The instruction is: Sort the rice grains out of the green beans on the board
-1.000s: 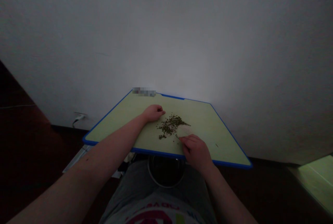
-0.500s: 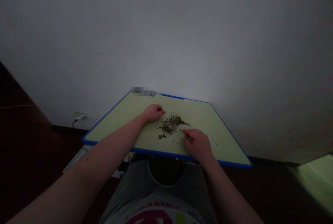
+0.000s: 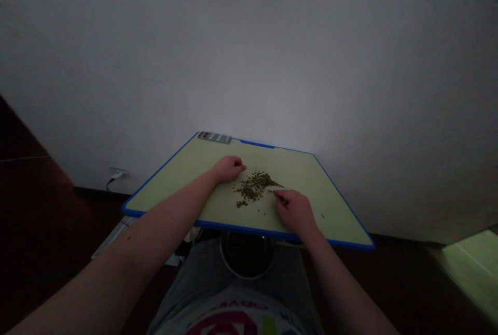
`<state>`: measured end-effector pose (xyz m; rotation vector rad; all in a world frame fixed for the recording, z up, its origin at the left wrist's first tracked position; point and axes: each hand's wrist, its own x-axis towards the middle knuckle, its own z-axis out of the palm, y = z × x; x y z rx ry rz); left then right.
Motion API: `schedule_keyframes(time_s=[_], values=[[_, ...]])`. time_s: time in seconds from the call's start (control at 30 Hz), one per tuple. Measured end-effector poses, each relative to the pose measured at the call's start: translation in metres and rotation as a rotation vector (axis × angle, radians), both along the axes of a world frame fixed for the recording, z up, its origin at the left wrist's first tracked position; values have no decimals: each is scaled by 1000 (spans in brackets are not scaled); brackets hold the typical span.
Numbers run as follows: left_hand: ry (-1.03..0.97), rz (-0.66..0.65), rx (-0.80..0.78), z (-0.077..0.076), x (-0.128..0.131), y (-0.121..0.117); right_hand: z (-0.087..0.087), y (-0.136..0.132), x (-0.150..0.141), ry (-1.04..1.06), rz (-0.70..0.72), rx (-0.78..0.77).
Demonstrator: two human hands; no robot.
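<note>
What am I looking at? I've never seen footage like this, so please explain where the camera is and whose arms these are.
The camera is worn on a person's head and looks down, so both arms are that person's own. Their left hand rests, loosely curled, on a pale green cutting board with a blue rim. Their right hand pinches a thin pointed stick, too small to identify exactly, beside a scattered heap of small dark green seeds. Just past the board's near edge, a round metal bowl sits at the person's lap.
</note>
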<state>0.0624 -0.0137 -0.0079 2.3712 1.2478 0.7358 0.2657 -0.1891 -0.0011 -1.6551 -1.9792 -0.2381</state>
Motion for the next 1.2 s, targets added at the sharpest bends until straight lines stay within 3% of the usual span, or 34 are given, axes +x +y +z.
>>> schedule_keyframes(time_s=[0.7, 1.2], values=[[14, 4, 27, 1, 1, 0, 6, -27, -3, 136, 223, -40], [12, -8, 27, 1, 0, 1, 6, -16, -7, 116, 253, -44]])
